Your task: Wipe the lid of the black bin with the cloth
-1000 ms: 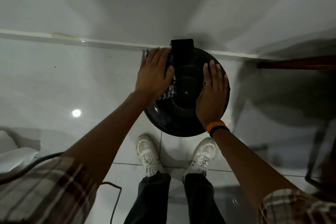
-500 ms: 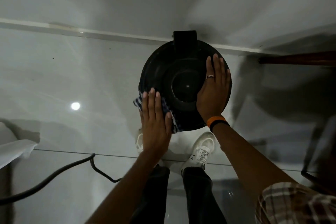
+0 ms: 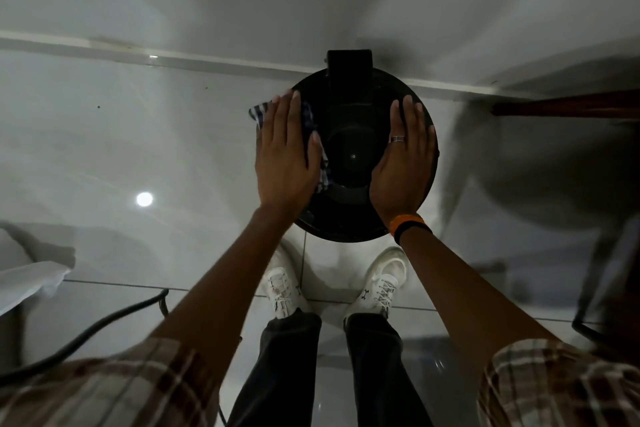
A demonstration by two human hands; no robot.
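Note:
A round black bin lid with a rectangular hinge at its far side sits against the wall, seen from above. My left hand lies flat on the lid's left edge, pressing a blue-and-white checked cloth under the palm; cloth corners stick out beyond the fingers and beside the thumb. My right hand, with a ring and an orange wristband, rests flat on the lid's right side, fingers together, holding nothing.
Glossy white floor tiles surround the bin. My white shoes stand just in front of it. A black cable curls at lower left beside a white cloth-covered edge. A dark wooden furniture leg lies at right.
My left hand slid the cloth from the lid's near-left rim back up along the left side. The right hand stayed on the lid's right side.

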